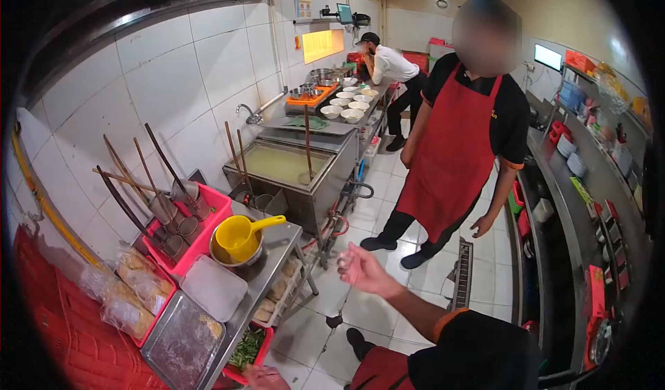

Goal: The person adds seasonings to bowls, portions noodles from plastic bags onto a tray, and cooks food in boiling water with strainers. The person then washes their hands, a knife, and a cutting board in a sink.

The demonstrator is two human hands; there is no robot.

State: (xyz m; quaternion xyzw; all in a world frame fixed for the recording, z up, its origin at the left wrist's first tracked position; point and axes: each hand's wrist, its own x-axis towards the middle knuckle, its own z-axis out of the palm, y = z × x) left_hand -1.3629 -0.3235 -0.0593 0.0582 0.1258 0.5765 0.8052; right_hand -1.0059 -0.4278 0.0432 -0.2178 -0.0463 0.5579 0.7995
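Note:
My right hand (364, 272) is raised over the tiled floor, in front of a person in a red apron. Its fingers are loosely bent with gaps between them, and I see nothing held. At the bottom edge, my left hand (267, 377) is blurred and partly cut off, so its fingers cannot be made out. It is nearest to a pink crate of green leaves (246, 348) below the steel table (277, 251). On that table, a yellow dipper (237, 237) rests in a metal pot (251, 260), beside a white lidded tub (213, 287) and a metal tray (183, 341).
A pink bin (220, 210) holds long-handled strainers. Beyond is a vat of cloudy liquid (287, 165). Several white bowls (352, 116) line the far counter, where another person (396, 68) leans. The aproned person (454, 140) stands ahead; shelves (554, 203) run along the right.

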